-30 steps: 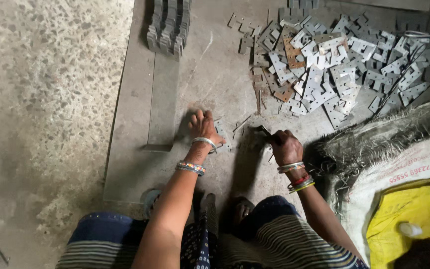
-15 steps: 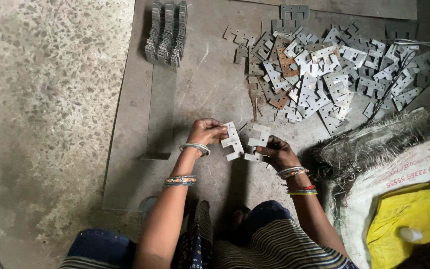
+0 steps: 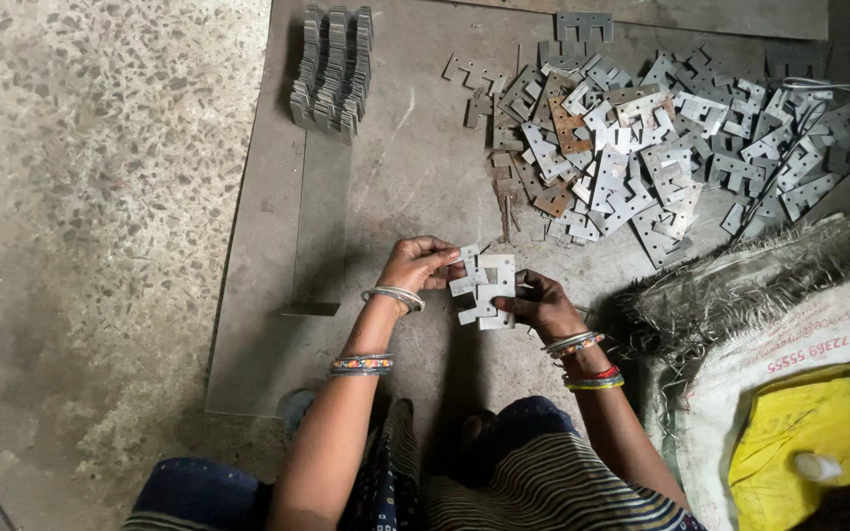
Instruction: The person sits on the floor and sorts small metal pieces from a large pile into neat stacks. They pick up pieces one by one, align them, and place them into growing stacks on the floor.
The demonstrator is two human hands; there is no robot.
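Observation:
My left hand [image 3: 420, 265] and my right hand [image 3: 538, 304] meet above a flat metal sheet [image 3: 405, 197] on the floor. Between them they hold a few small pale notched metal plates [image 3: 482, 287], fanned slightly; the left fingers pinch the plates' left edges, the right fingers grip the lower right. Bangles circle both wrists. A big loose heap of the same plates [image 3: 641, 147] lies beyond my hands at the upper right. A neat upright stack of plates [image 3: 332, 69] stands at the upper left of the sheet.
Speckled concrete floor [image 3: 81, 226] spreads to the left. A frayed white woven sack [image 3: 789, 334] with a yellow bag [image 3: 819, 442] inside sits at the right. A narrow metal strip [image 3: 319, 231] lies on the sheet left of my hands. My knees in striped cloth fill the bottom.
A second ago both hands rested low on the sheet. They have since lifted several plates and now hold them together between the fingers, a little higher.

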